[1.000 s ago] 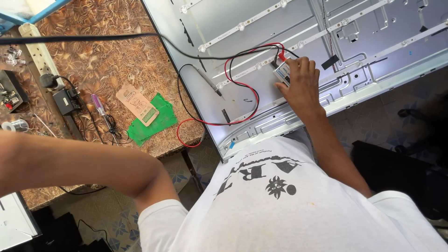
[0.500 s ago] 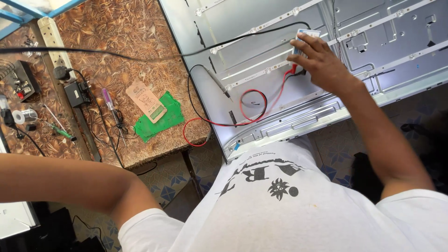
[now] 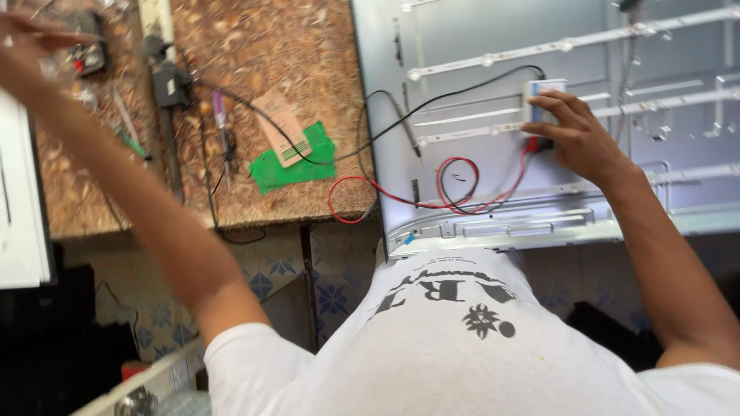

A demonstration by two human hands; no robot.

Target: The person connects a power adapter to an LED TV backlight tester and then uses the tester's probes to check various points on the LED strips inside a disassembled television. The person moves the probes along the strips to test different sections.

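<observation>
Blue-patterned floor tiles (image 3: 331,289) beneath a speckled brown worktop (image 3: 308,85).

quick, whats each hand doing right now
left hand: blurred at the frame edge, grip cannot be told
right hand: fingers closed around small white tester

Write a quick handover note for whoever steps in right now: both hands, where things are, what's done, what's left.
Right hand holds a small white tester box against the LED strips of the open TV back panel.
Left hand is raised at the far end of the wooden bench, blurred; grip unclear.
Red and black leads lie looped on the panel.
Done: panel open, strips exposed. Left: cannot tell which strips are checked.
</observation>
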